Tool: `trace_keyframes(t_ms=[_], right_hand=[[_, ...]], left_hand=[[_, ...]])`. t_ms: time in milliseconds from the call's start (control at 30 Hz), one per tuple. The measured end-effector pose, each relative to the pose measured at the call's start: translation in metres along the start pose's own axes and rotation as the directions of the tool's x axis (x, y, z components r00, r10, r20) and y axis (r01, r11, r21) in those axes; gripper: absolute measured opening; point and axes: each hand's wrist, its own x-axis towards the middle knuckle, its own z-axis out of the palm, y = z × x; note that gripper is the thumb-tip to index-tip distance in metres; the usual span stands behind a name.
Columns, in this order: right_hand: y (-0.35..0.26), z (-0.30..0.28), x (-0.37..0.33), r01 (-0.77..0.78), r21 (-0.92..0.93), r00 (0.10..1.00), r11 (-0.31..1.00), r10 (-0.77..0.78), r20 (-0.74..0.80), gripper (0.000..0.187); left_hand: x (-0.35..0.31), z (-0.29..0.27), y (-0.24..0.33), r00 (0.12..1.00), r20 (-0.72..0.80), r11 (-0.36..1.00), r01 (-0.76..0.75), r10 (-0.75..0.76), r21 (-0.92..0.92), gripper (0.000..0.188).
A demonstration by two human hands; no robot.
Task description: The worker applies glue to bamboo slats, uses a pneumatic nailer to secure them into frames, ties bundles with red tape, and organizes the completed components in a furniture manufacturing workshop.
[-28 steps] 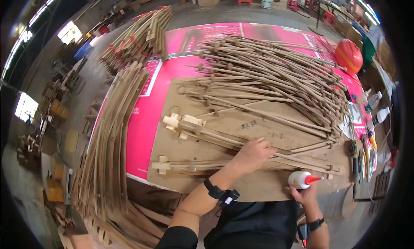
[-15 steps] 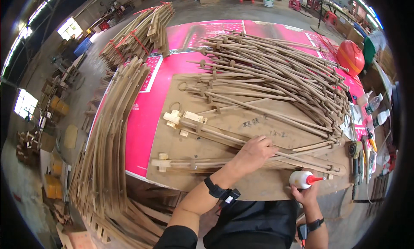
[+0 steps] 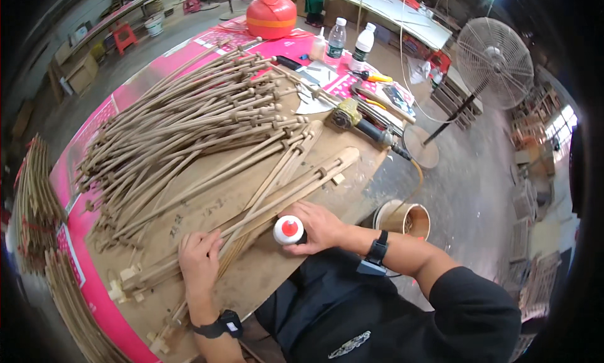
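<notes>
At far left, a bundle of thin brown wooden strips stands beyond a second stack of long, flat brown wooden strips, both near the pink-covered bench. Across the bench spreads a heap of slender brown wooden rods fitted with small collars, ends pointing toward both sides. Nearer me, my left hand, fingers bent and close together, lies over a long, thin brown rod set along a flat, round-ended wooden slat; I cannot tell whether the fingers close around it. Beside it, above the front of the bench, a white plastic bottle with a red tip sits firmly in my right hand, fingers and thumb wrapped about its body, tip toward my eyes. A bulging red container stands at the bench's far side. Farther right lie a yellow-green and black power tool, a pale round bucket off the bench, and a large round grey pedestal fan.
</notes>
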Motion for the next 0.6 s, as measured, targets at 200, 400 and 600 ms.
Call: trace_keyframes(t_ms=[200, 400, 600], right_hand=[[-0.001, -0.004, 0.0, 0.058, 0.064, 0.998, 0.996, -0.055, -0.04, 0.051], [-0.002, -0.004, -0.002, 0.04, 0.068, 0.999, 0.997, -0.04, -0.01, 0.054], [-0.011, -0.003, -0.043, -0.111, 0.27, 0.994, 0.956, 0.105, 0.034, 0.064]], left_hand=[[-0.001, 0.004, 0.0, 1.0, -0.001, 1.0, 0.012, -0.012, -0.004, 0.021], [-0.002, 0.0, 0.001, 1.0, 0.004, 1.0, 0.002, -0.002, -0.003, 0.02], [-0.008, -0.006, -0.004, 1.0, 0.021, 1.0, 0.01, -0.01, 0.002, 0.022]])
